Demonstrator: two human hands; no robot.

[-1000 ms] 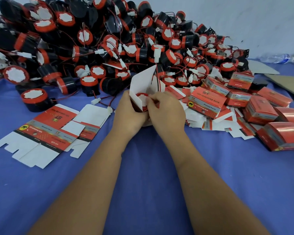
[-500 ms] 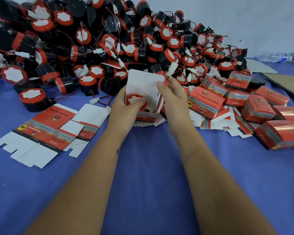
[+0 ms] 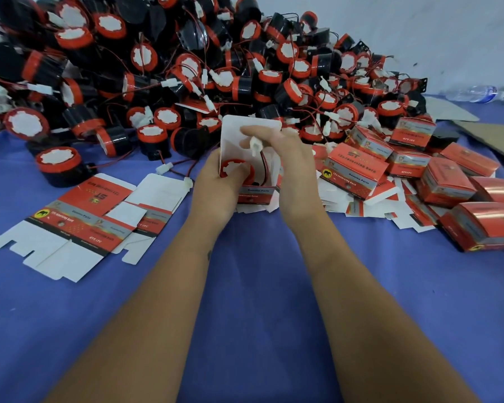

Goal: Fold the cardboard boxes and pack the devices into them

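Cardboard box [image 3: 255, 191] stands open on the blue cloth [image 3: 245, 315], and your left hand [image 3: 218, 187] grips it with the red-rimmed device [image 3: 233, 167] inside. Your right hand [image 3: 288, 167] pinches the white connector [image 3: 256, 146] above the box.

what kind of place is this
Probably a small packing workbench in a workshop or factory: a big heap of identical red-and-black devices, flat unfolded cartons, finished boxes stacked on the right, all on a blue-covered table.
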